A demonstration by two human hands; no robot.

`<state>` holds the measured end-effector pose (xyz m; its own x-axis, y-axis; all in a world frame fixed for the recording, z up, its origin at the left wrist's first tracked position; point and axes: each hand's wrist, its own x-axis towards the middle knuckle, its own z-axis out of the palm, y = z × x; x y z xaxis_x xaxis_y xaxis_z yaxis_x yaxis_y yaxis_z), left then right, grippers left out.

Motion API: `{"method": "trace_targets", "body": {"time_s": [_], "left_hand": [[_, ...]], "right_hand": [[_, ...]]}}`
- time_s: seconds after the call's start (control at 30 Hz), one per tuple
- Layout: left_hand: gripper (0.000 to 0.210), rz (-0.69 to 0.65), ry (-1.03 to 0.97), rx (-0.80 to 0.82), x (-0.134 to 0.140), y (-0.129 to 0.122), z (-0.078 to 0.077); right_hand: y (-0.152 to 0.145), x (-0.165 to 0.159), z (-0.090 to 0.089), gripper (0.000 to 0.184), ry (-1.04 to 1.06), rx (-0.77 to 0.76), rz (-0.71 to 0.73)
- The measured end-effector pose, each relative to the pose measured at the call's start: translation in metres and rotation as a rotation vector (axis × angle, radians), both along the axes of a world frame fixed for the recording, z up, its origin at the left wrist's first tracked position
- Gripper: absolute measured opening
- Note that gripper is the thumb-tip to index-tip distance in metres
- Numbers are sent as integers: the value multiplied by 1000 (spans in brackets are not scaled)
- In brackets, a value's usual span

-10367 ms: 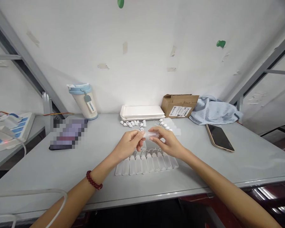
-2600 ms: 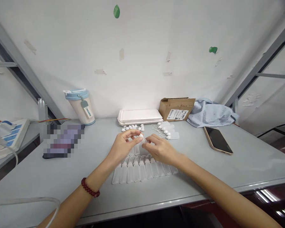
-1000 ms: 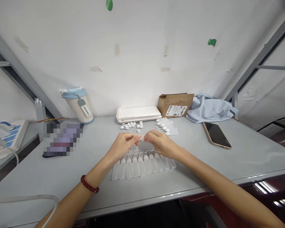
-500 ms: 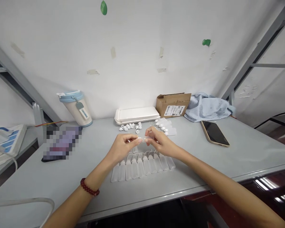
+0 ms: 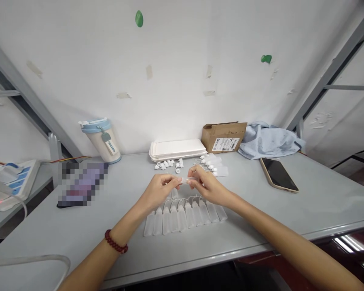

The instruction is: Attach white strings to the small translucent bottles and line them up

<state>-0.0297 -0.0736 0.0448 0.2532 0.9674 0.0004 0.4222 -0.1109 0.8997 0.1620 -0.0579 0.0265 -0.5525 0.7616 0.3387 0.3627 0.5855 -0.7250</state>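
Observation:
My left hand and my right hand meet above the desk, fingertips pinched on a small translucent plastic piece. Fingers cover most of it, so its exact shape is hidden. Below the hands lies a row of several translucent squeeze bottles with thin curved tubes at their necks. Another translucent bottle lies partly hidden behind my left hand. Beyond the hands are several loose white caps. To their right, several bottles with white caps lie in a pile.
White flat trays are stacked by the wall, beside a cardboard box and a light-blue cloth. A phone lies at right. A tumbler and a blurred-out flat item are at left, near a power strip.
The view has shifted slightly. My hands stay together, and slightly more of the translucent piece shows between my fingertips. The bottles and caps on the desk look unmoved.

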Motion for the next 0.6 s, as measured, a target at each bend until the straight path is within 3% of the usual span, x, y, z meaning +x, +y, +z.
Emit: {"method": "trace_targets", "body": {"time_s": [0.4, 0.6], "left_hand": [[44, 50, -36, 6, 3, -1, 3], [39, 30, 23, 44, 2, 0, -1]], "right_hand": [[5, 2, -2, 12, -50, 122, -74], [1, -1, -3, 8, -25, 57, -29]]}}
